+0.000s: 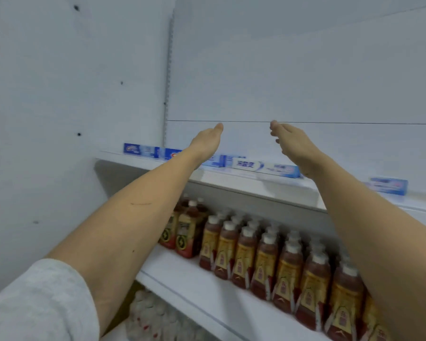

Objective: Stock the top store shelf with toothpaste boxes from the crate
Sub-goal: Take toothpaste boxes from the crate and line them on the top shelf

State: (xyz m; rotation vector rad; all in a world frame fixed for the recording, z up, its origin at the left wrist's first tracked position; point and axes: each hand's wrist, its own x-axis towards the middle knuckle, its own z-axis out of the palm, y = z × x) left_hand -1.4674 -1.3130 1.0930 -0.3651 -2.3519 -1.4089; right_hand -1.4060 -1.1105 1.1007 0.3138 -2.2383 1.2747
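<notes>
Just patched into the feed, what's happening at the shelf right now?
A person is stocking the top shelf with toothpaste boxes. Several blue boxes already lie in a row along its front edge. Both arms reach up over them: the left hand and right hand are open and hold nothing. The shelf below carries rows of bottles. The crate is not in view.

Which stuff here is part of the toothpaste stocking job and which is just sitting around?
Job: toothpaste boxes lying along the top shelf; left hand and right hand, both raised above it, holding nothing.

Just there: brown drink bottles on the shelf below; white bottles lower down.
</notes>
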